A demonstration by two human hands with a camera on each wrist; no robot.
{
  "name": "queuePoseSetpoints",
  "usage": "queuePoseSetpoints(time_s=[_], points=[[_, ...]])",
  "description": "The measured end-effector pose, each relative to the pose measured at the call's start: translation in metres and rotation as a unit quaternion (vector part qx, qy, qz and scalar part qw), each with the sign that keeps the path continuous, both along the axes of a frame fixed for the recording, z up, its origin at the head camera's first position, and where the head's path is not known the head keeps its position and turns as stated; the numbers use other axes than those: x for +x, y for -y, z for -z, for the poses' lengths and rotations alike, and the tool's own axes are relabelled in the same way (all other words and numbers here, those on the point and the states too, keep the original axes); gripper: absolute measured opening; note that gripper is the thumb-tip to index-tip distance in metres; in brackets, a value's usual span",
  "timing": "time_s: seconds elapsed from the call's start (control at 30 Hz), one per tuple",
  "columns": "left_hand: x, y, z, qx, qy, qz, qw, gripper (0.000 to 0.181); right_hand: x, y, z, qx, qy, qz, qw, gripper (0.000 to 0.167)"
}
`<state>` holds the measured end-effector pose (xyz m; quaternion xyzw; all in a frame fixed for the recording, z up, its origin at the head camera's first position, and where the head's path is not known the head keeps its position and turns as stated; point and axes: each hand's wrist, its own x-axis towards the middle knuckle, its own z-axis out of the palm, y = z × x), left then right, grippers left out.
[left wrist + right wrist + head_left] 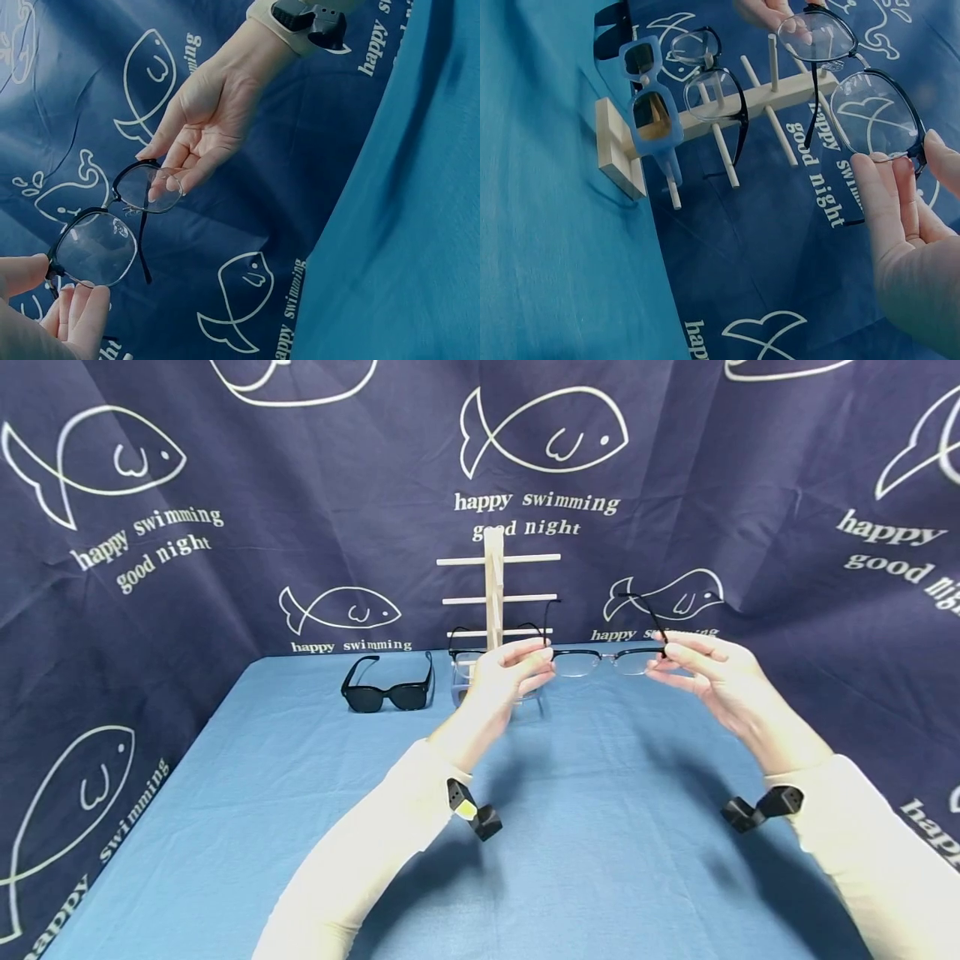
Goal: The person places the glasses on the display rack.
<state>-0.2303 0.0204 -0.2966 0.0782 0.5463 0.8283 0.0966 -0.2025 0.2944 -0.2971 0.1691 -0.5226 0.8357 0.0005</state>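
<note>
Between both hands hangs a pair of eyeglasses [577, 652] with black upper rims, clear lenses and unfolded black temples. My left hand [506, 681] pinches its left end near the hinge. At the other end, my right hand [716, 681] pinches the frame by the hinge, thumb against fingers. The left wrist view shows the same eyeglasses [97, 247] tilted, both ends gripped. Behind the left hand stands a wooden glasses rack [493, 577], partly hidden. On its lower pegs sit blue-framed sunglasses [675, 131] and another dark-rimmed pair of glasses [744, 112].
Black sunglasses [386, 697] rest on the blue tablecloth [300, 777], left of the rack, temples unfolded. A dark blue curtain [405, 485] with white fish prints hangs behind the table. Upper pegs [532, 558] of the rack stick out to both sides.
</note>
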Motion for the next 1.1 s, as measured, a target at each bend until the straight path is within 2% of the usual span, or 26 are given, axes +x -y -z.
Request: queuePoseSetpoints(time_s=[0.33, 0.57, 0.73, 1.1], points=[[0.001, 0.011, -0.003, 0.002, 0.008, -0.028, 0.9996, 0.033, -0.005, 0.013, -0.002, 0.012, 0.003, -0.009, 0.9999, 0.028], [0.001, 0.021, -0.002, 0.005, 0.001, -0.045, 0.999, 0.032, -0.009, 0.024, -0.003, 0.016, -0.002, -0.023, 0.9996, 0.028], [0.001, 0.03, -0.002, 0.0, 0.003, -0.05, 0.9988, 0.033, -0.011, 0.031, -0.004, 0.017, 0.005, -0.024, 0.9996, 0.028], [0.006, 0.047, -0.004, -0.022, -0.014, -0.065, 0.9975, 0.036, -0.012, 0.048, -0.007, 0.026, 0.019, -0.017, 0.9993, 0.026]])
